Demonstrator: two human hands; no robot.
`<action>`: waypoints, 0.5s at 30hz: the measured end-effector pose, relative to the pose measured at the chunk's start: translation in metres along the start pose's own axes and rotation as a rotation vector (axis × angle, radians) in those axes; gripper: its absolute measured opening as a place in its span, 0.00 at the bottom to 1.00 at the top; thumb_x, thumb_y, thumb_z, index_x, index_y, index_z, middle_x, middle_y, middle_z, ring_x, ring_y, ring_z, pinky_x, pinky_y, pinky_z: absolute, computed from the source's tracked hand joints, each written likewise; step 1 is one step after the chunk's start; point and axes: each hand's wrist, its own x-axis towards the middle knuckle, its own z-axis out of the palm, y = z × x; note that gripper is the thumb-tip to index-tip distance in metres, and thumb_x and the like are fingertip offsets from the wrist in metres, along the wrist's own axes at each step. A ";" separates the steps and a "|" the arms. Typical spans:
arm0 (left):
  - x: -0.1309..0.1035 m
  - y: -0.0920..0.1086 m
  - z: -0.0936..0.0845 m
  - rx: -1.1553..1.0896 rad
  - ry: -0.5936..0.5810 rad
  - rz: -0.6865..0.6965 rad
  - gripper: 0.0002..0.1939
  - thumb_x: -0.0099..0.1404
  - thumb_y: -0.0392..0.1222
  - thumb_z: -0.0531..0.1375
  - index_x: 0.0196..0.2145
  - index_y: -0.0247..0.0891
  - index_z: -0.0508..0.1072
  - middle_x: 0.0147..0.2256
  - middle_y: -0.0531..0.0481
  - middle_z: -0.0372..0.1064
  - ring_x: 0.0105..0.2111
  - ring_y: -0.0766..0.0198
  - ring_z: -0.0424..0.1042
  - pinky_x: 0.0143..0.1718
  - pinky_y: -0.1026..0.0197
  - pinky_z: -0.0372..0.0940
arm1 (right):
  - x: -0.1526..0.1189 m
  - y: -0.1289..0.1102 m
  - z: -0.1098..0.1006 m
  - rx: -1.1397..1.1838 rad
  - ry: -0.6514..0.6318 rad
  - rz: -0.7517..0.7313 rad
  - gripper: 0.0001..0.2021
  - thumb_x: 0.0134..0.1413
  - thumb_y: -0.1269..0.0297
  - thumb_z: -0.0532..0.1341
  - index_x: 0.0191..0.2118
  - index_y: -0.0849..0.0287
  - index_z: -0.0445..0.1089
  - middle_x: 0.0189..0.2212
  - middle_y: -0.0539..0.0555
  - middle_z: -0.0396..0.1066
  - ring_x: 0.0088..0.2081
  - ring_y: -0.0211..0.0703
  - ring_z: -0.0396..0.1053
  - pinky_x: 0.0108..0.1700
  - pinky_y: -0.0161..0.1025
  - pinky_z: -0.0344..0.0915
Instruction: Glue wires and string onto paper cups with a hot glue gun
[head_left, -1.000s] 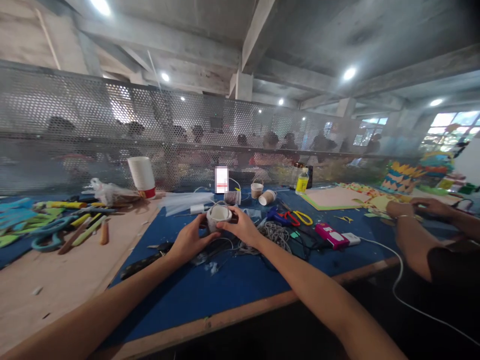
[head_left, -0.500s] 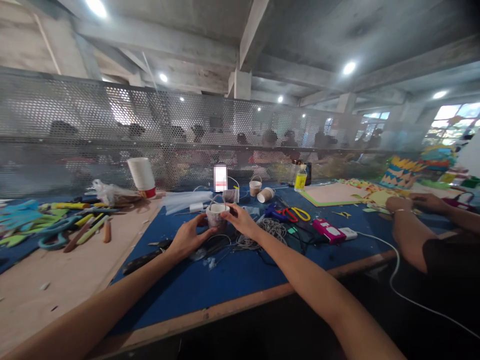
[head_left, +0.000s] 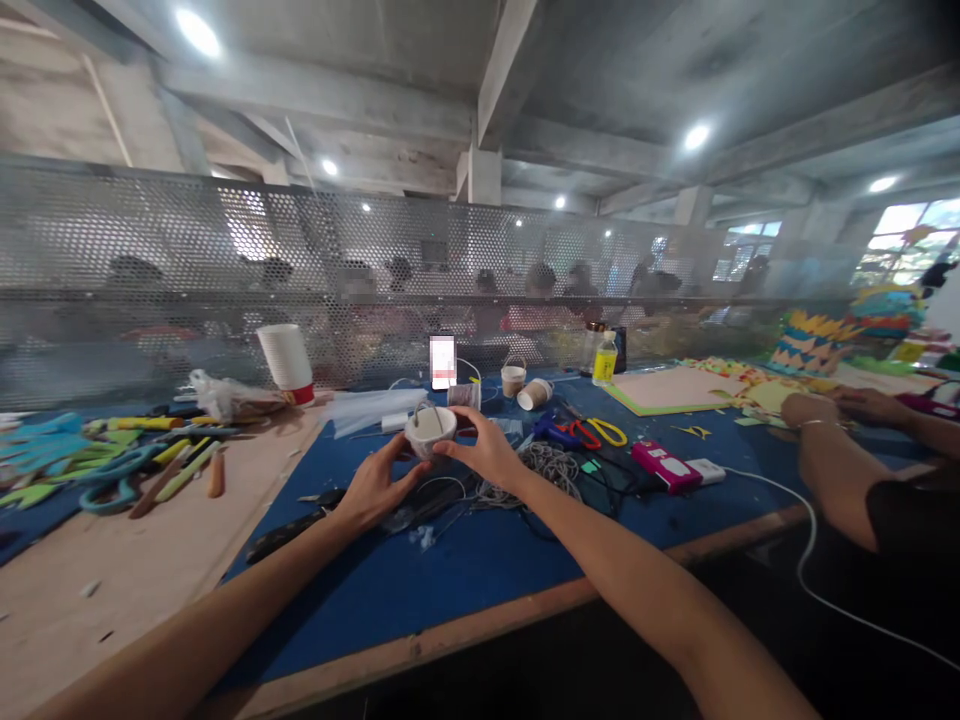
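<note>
Clock set on the white cup [head_left: 427, 437], 12 pointing away from the wearer. The cup is above the middle of the blue mat [head_left: 420, 610], mouth up and showing its inside; whether its base meets the mat, cannot tell. Both hands hold it. Left hand [head_left: 377, 483] at 8 o'clock: fingers part-curled at the side wall, thumb spread along the near side — a wide, light grip. Right hand [head_left: 486, 450] at 3: thumb on the near wall, fingertips round the far side by the rim, the gap between filled by the cup. Spool [head_left: 464, 397] close by at 1, lit phone [head_left: 442, 362] beyond at 12. At 2, an upright brown cup [head_left: 513, 380], another on its side just next to it, and farther out a yellow bottle [head_left: 604, 364]. Grey cord [head_left: 551, 470] heaped towards 4, partly hidden by the right forearm. At 3, scissors [head_left: 607, 432], then a pink box [head_left: 660, 465]; well apart, a co-worker's hand [head_left: 808, 411] — hold unclear. Paper cups [head_left: 283, 358] stacked at 10. Shears [head_left: 112, 480] lie at 9, among hand tools. Mesh screen [head_left: 390, 310] across 12, figures blurred behind.
</note>
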 end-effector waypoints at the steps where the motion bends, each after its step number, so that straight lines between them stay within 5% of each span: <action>1: 0.000 0.000 0.000 0.006 0.008 0.010 0.24 0.66 0.55 0.57 0.54 0.38 0.66 0.44 0.44 0.77 0.45 0.50 0.76 0.46 0.53 0.67 | -0.001 -0.002 0.001 -0.031 0.013 -0.022 0.31 0.46 0.49 0.70 0.55 0.56 0.66 0.49 0.57 0.73 0.49 0.48 0.72 0.54 0.48 0.69; 8: -0.001 -0.001 0.001 -0.017 0.045 0.084 0.32 0.63 0.53 0.61 0.60 0.38 0.60 0.48 0.42 0.75 0.46 0.50 0.75 0.47 0.53 0.67 | -0.004 -0.010 0.004 -0.123 0.043 -0.062 0.32 0.46 0.48 0.71 0.55 0.54 0.64 0.51 0.57 0.70 0.48 0.48 0.72 0.52 0.48 0.70; 15: -0.001 -0.001 0.001 -0.038 0.059 0.114 0.29 0.62 0.52 0.63 0.56 0.37 0.63 0.46 0.43 0.76 0.44 0.52 0.75 0.45 0.55 0.67 | -0.006 -0.014 0.006 -0.189 0.040 -0.070 0.35 0.43 0.46 0.71 0.55 0.54 0.62 0.50 0.58 0.70 0.48 0.50 0.71 0.52 0.51 0.69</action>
